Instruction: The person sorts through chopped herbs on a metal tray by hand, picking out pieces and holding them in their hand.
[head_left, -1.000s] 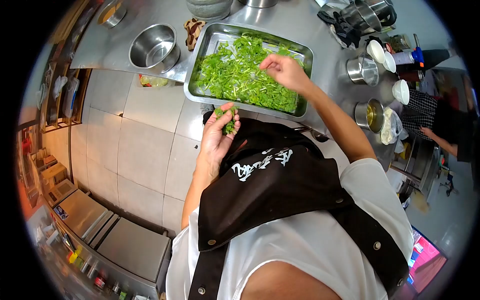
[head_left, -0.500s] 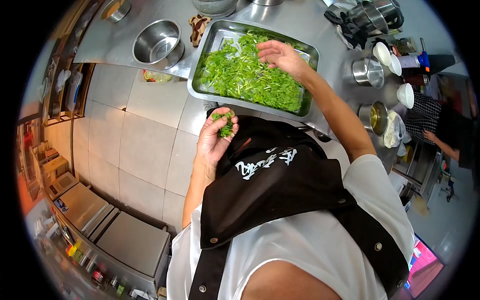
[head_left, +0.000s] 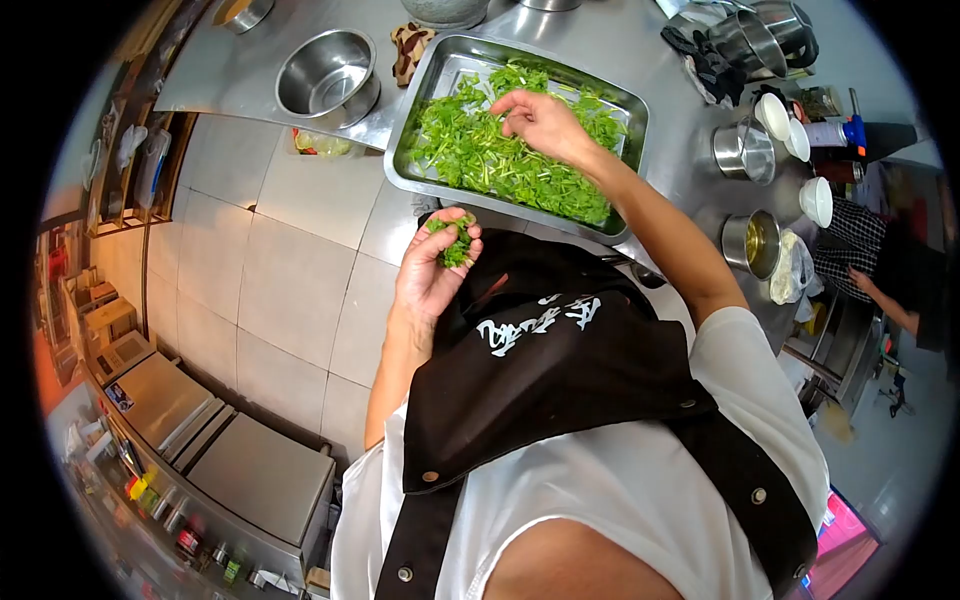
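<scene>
Chopped leafy greens [head_left: 470,150], with pale stem pieces among them, cover much of a rectangular metal tray [head_left: 398,150] on the counter. My left hand [head_left: 435,265] is turned palm up beside the tray's near side, its fingers curled around a small clump of the same greens [head_left: 455,243]. Over the tray's middle, my right hand [head_left: 545,128] hovers at or just above the greens with its fingers bent and apart. Nothing shows in that hand, though its underside is hidden.
A steel bowl [head_left: 328,78] stands left of the tray, near a patterned cloth [head_left: 410,52]. To the right are metal pots [head_left: 743,150], white bowls [head_left: 816,202] and a plastic bag [head_left: 793,268]. Another person's hand [head_left: 860,280] shows at far right.
My right hand has moved slightly left over the greens, and its fingers have bent more. My left hand keeps its clump, almost unmoved. The whole view has shifted a little.
</scene>
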